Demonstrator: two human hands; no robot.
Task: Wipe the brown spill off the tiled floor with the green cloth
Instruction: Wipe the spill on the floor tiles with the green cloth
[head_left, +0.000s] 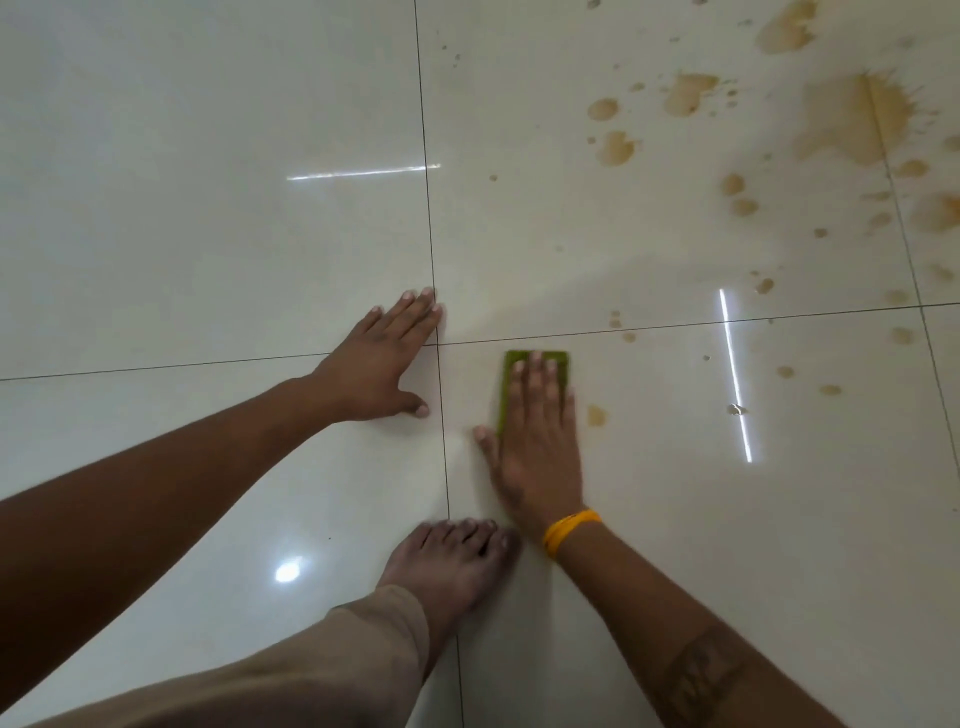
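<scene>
A small folded green cloth (550, 361) lies flat on the glossy white tiled floor (208, 234), just below a grout crossing. My right hand (537, 441) presses down on it with straight fingers, covering most of it; a yellow band circles that wrist. My left hand (382, 361) rests flat on the floor to the left, fingers spread at the grout line. The brown spill (852, 119) spreads as blotches and many drops across the upper right tiles. One small brown drop (596, 414) sits just right of my right hand.
A bare foot (457, 561) with a beige trouser leg stands on the floor just below my hands, close to my right wrist. Scattered drops (784, 371) reach down the right side. A small whitish speck (736, 409) lies by a light reflection.
</scene>
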